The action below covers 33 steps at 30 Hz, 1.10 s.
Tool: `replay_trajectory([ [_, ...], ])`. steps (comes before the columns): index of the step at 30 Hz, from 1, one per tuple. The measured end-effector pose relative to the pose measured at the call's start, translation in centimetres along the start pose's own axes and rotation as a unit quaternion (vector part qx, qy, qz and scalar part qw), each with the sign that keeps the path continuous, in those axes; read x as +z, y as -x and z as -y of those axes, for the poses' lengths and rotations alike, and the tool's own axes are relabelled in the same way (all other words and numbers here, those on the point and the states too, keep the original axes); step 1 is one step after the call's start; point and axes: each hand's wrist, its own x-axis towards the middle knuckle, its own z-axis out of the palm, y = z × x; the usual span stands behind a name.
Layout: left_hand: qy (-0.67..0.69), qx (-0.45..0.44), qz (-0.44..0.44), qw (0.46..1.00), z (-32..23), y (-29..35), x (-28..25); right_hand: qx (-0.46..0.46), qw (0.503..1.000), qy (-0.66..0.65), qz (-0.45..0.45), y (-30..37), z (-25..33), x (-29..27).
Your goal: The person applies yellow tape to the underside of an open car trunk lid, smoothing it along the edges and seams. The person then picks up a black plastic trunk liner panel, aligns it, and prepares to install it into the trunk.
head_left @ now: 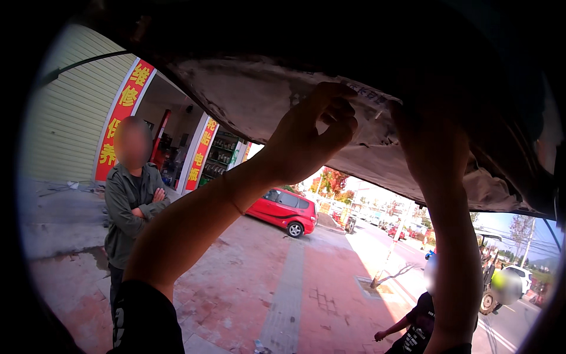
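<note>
Overhead hangs a dusty, pale grey-brown lining (pixel 247 100) on the underside of a raised dark panel, which looks like a vehicle's hood. My left hand (pixel 315 133) is lifted against it, fingers curled and thumb tip near the fingertips. Whatever they hold, if anything, is too small or hidden to name. To its right, my right hand (pixel 433 138) reaches up to the same lining; deep shadow hides most of its fingers. Between the hands, a small pale strip or clip shows near a printed patch on the lining.
A person (pixel 135 194) with folded arms stands at the left, before an open shop front. Another person (pixel 415 327) in a dark shirt is at the lower right. A red car (pixel 283 209) is parked beyond the paving; a tractor (pixel 489 283) stands by the road.
</note>
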Motion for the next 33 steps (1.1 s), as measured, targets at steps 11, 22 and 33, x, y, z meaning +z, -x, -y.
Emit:
replay_trajectory([
  [11, -0.182, 0.009, -0.105, 0.978, 0.4, -1.9, -0.8, 0.015, 1.0, -0.012, 0.01, 0.0, 1.7, 1.0],
  [22, -0.209, -0.037, -0.081, 0.974, 0.8, 1.4, -1.7, 0.027, 0.993, -0.083, 0.084, 2.2, 2.7, 2.3],
  [33, -0.253, 0.004, -0.156, 0.955, 3.5, 0.2, -3.6, 0.004, 0.991, -0.135, 0.013, 1.7, 3.9, 4.4],
])
